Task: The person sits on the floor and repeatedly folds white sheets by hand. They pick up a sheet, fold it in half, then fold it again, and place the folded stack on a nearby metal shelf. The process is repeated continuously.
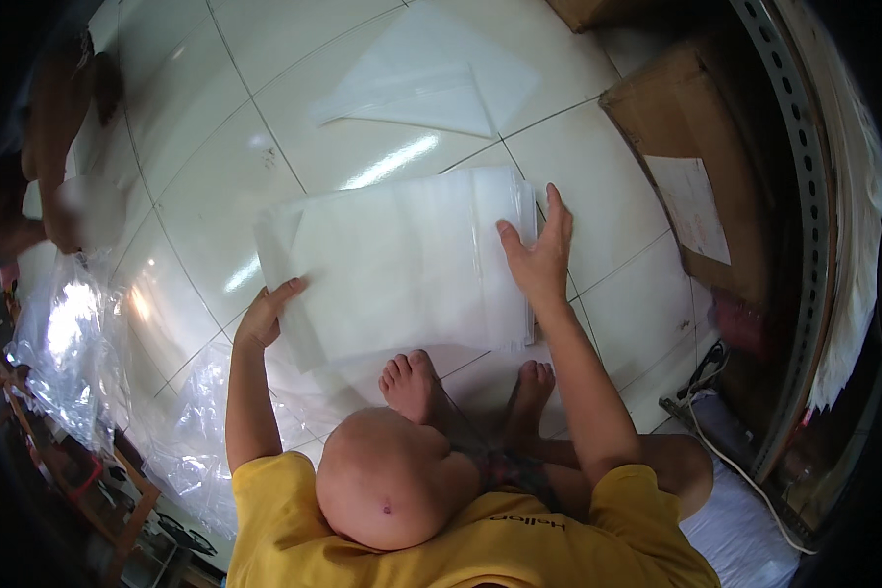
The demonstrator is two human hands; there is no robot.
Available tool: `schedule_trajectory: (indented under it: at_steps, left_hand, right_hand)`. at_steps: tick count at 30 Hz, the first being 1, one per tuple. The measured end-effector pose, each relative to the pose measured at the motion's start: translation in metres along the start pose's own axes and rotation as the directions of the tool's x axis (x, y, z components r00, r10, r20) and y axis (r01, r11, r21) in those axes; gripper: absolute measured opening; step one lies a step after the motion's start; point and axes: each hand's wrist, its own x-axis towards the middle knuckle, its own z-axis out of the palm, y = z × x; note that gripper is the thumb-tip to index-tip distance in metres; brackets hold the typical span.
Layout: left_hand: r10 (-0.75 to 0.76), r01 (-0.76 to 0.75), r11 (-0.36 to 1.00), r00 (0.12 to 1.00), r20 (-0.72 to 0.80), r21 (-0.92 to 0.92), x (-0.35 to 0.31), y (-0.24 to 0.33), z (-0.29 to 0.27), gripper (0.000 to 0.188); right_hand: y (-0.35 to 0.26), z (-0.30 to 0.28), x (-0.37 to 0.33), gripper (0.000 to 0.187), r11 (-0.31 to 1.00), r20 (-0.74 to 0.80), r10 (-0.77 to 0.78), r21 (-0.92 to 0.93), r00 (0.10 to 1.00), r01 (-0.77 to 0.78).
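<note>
A thick stack of translucent white plastic sheets (392,265) lies between my hands, just beyond my bare feet. At its left edge my left hand (270,312) is closed, with the thumb on top and the other fingers tucked out of sight at the side. Along the right edge, my right hand (543,253) is open, its thumb over the top of the stack and its fingers stretched out past the side. Farther away, a loose translucent sheet (412,98) lies on the floor with one part folded over.
White floor tiles (617,284) surround the stack. Cardboard boxes (686,127) and a perforated metal upright (804,245) stand at right. Clear plastic wrapping (196,431) lies at left, below another person (54,147). A pale cable (735,461) runs at lower right.
</note>
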Motion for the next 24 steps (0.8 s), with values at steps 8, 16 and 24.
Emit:
schedule_trajectory:
  at_steps: [8, 16, 24]
  left_hand:
    - [-0.025, 0.025, 0.998, 1.000, -0.002, 0.054, 0.008, -0.012, -0.004, 0.060]
    - [0.035, -0.032, 0.998, 0.998, 0.061, -0.047, 0.010, -0.019, -0.008, 0.055]
    - [0.039, -0.033, 0.997, 0.995, 0.092, -0.066, 0.018, -0.023, -0.015, 0.057]
  right_hand:
    - [-0.044, 0.019, -0.022, 0.048, 0.887, 0.350, -0.071, -0.407, 0.934, 0.220]
    - [-0.023, 0.010, -0.037, 0.033, 0.975, 0.306, -0.106, -0.153, 0.946, 0.159]
    - [0.006, -0.008, -0.021, 0.041, 0.955, 0.220, 0.039, -0.295, 0.975, 0.029]
